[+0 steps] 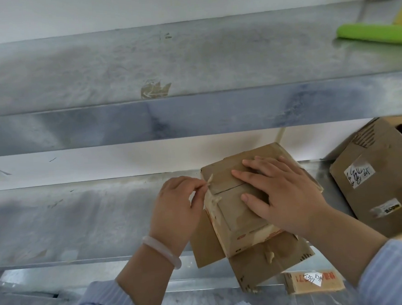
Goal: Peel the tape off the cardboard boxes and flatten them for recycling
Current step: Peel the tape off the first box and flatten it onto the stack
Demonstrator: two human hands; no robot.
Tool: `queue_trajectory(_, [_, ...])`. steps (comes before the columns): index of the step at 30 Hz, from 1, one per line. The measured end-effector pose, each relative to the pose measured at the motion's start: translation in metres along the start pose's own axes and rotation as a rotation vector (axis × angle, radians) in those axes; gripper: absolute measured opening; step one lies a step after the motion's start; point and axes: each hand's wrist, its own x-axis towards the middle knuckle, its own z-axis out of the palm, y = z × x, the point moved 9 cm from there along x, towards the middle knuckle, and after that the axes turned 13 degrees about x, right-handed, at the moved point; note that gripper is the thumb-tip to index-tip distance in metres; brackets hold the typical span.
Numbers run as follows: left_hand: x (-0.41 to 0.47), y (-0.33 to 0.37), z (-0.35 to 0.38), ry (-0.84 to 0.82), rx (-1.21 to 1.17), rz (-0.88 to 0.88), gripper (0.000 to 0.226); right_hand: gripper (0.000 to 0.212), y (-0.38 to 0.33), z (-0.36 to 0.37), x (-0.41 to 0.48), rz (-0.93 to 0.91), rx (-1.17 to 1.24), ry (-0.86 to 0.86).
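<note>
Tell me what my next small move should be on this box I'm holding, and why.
Probably pull the tape end away along the top seam. Your left hand already pinches that lifted end at the corner of the small box, and your right hand lies flat on top, bracing it. The flaps look closed, so the tape likely has to come off before flattening.

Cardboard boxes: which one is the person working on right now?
The small box at centre. The right hand lies flat on its top and the left hand pinches tape at its corner. The larger box at right, bearing white labels, is untouched.
</note>
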Motion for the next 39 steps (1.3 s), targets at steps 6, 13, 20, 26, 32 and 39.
queue_trajectory(6, [-0.004,-0.018,0.028,-0.342,-0.366,-0.24,0.018,0.059,-0.003,-0.001,-0.002,-0.002,0.026,0.004])
queue_trajectory(13, [-0.019,-0.036,0.051,-0.468,-0.821,-0.642,0.016,0.06,-0.009,0.001,-0.001,-0.001,0.025,0.01])
queue_trajectory(20, [-0.031,-0.044,0.065,-0.448,-0.968,-0.779,0.015,0.059,-0.009,0.002,0.0,0.003,0.004,0.005])
queue_trajectory(26, [-0.058,-0.04,0.074,-0.371,-1.046,-0.827,0.019,0.06,-0.008,0.002,0.0,0.011,0.002,0.0])
queue_trajectory(32, [-0.07,-0.033,0.069,-0.324,-0.735,-0.735,0.025,0.059,-0.008,0.003,0.0,0.013,-0.012,-0.007])
queue_trajectory(39, [-0.072,-0.043,0.079,-0.277,-0.92,-0.913,0.017,0.059,-0.009,0.003,0.0,0.012,-0.015,-0.004])
